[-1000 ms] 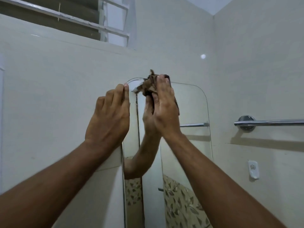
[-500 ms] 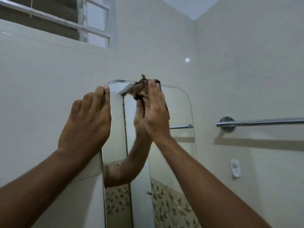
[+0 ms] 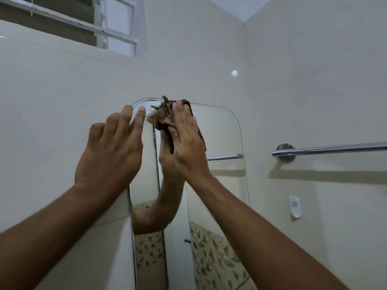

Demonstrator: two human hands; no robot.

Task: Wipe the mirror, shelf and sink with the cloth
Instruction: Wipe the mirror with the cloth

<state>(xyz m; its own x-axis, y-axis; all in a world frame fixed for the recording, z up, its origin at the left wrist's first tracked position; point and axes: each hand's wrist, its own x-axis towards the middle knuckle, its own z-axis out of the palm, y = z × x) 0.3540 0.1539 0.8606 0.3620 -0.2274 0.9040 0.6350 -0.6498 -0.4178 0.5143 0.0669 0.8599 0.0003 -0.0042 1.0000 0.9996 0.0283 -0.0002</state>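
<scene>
Cloth [image 3: 162, 120], brown and bunched, sits against the top edge of the mirror [image 3: 219, 139], near its upper left corner, with a few frayed points sticking up above the glass. Right hand [image 3: 188, 143] lies flat over it, fingers straight and together, pressing the fabric to the glass; part of the cloth shows past the fingertips and along the far side of the palm. Left hand [image 3: 111, 149] is raised just beside it, over the mirror's left edge, fingers extended and loosely spread, holding nothing; whether its fingertips touch the glass cannot be told. Mirror is tall with rounded upper corners, mounted on a pale tiled wall [image 3: 62, 101], and reflects the right hand's forearm and leaf-patterned tiles. Chrome towel bar [image 3: 330, 149] is fixed to the adjoining wall, well apart to the right. White wall hook [image 3: 294, 206] sits below the bar. Louvred window [image 3: 62, 19] is at upper left.
</scene>
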